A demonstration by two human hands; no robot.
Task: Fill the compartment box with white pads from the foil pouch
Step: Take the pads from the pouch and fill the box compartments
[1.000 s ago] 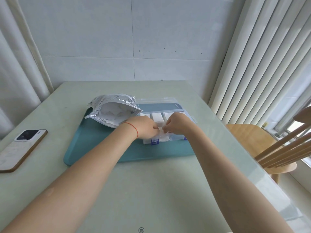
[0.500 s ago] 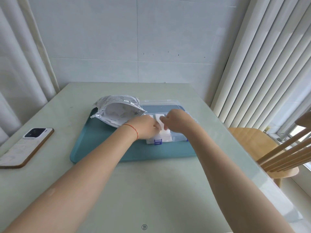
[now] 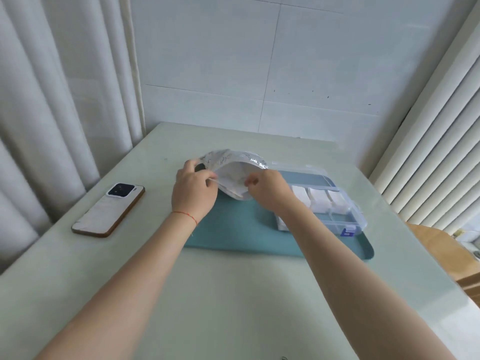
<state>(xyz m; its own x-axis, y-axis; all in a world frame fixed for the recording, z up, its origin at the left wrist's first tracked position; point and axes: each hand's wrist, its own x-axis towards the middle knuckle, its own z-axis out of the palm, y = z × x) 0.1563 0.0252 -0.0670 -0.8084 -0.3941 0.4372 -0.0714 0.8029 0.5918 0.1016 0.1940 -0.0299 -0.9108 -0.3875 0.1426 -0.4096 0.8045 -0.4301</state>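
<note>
The foil pouch (image 3: 233,175) lies at the 10 o'clock part of the teal tray (image 3: 233,229), its mouth open toward the person. The left hand (image 3: 193,193) pinches the near left edge of the mouth between thumb and fingers, so this grip is clamped on the pouch. The right hand (image 3: 268,189) is at the right edge of the mouth with curled fingers, and it seems to pinch that edge too. White material shows inside the pouch, but single pads cannot be told there. The compartment box (image 3: 337,206), clear with its lid open, stands on the tray at 3 o'clock from the pouch; white pads (image 3: 315,198) fill its far compartments. A phone (image 3: 109,210) lies on the desk (image 3: 233,294) at 9 o'clock, apart from the tray.
</note>
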